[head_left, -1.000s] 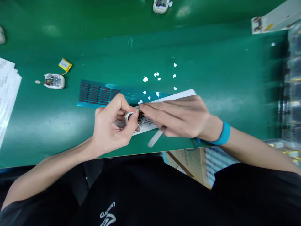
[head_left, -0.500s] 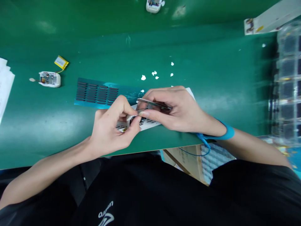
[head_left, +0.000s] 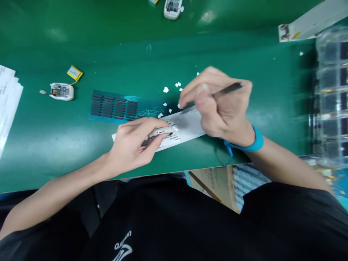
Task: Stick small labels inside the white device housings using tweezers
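Between the thumb and fingers of my left hand is a small white plastic device casing, turned on its edge and partly covered by the fingers. It is held over a white label sheet with rows of dark print. My right hand, blurred by motion, is closed around metal tweezers. Their tips point down and left over the blank part of the sheet. Whether anything is between the tips I cannot tell. Small white sticker pieces lie just beyond the sheet.
A blue sheet with rows of dark strips lies left of the stickers. An open white device wired to a yellow battery sits farther left; another open device is at the back. Clear plastic trays stand at right.
My right hand has moved away from the casing, up and to the right, with the tweezers. My left hand has turned the casing on its edge, and more of the label sheet shows.
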### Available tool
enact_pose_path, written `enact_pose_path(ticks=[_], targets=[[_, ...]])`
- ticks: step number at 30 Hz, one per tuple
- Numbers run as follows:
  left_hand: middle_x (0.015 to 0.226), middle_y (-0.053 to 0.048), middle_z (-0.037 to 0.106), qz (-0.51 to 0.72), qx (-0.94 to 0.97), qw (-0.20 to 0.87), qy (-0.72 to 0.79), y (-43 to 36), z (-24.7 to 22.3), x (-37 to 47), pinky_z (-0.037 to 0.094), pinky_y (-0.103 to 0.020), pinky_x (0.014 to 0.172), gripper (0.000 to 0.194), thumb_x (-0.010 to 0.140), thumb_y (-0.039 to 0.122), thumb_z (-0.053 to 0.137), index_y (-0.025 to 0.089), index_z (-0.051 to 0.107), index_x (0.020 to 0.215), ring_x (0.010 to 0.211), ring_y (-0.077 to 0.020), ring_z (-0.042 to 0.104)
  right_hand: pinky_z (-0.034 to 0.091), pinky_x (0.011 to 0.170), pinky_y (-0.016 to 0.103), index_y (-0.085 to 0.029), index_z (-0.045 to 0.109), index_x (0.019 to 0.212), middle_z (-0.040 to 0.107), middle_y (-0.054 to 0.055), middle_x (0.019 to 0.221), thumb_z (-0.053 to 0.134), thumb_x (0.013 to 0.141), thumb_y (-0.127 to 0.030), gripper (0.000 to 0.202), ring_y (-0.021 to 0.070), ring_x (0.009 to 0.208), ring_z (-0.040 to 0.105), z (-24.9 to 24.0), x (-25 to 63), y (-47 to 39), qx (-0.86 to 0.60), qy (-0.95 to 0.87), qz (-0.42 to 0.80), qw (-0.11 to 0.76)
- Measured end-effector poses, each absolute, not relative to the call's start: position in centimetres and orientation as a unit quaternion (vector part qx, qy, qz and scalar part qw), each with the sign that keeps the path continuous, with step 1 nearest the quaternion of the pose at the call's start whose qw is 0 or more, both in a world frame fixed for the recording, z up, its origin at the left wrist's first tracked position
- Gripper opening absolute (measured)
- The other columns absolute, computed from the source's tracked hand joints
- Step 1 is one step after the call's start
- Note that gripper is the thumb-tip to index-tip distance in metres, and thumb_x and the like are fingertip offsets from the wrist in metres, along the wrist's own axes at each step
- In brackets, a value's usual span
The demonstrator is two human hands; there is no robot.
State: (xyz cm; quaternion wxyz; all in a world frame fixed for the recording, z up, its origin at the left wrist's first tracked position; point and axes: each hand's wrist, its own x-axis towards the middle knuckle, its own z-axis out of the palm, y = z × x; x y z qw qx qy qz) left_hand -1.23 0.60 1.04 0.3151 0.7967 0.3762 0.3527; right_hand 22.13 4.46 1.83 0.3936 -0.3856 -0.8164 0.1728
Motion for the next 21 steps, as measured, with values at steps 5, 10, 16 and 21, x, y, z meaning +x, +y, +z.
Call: enact_pose_path(ticks=[5,10,16,21], targets=[[0.101,-0.008,0.083,0.317,0.841,0.266,0.349,0.8,-0.3,-1.4,0.058,-0.035,0.079,0.011,0.101,0.019,0.063,0.018,0.072,0.108,0.09,-0.0222,0.079,0.05,0.058,0.028,-0.022,0.072,0.067,0.07,0.0,0.058,0.045,0.12,-0.038,0.061,0.0085,0.053,0.061,2.4,22.7,5.6,-0.435,-0.782,0.263,0.361],[0.104,-0.008,0.083,0.305,0.853,0.246,0.344,0.9,-0.4,-1.5,0.056,-0.034,0.082,0.014,0.102,0.017,0.062,0.016,0.073,0.111,0.095,-0.0221,0.08,0.05,0.058,0.021,-0.02,0.075,0.063,0.064,-0.002,0.049,0.045,0.117,-0.056,0.072,0.0053,0.048,0.059,1.0,22.9,7.1,-0.444,-0.751,0.369,0.32],[0.105,-0.009,0.082,0.306,0.856,0.237,0.343,0.8,-0.3,-1.4,0.056,-0.034,0.081,0.016,0.101,0.017,0.063,0.015,0.076,0.111,0.092,-0.0209,0.08,0.044,0.052,0.021,-0.018,0.076,0.063,0.063,-0.002,0.049,0.049,0.106,-0.075,0.077,0.0047,0.045,0.054,0.2,22.5,7.4,-0.455,-0.701,0.44,0.327],[0.102,-0.008,0.083,0.323,0.852,0.23,0.342,0.7,-0.7,-1.2,0.06,-0.038,0.096,0.015,0.101,0.015,0.063,0.015,0.075,0.11,0.097,-0.0225,0.08,0.042,0.051,0.021,-0.02,0.078,0.064,0.067,-0.002,0.05,0.053,0.107,-0.071,0.071,0.0036,0.045,0.055,0.2,22.8,7.6,-0.422,-0.701,0.48,0.316]])
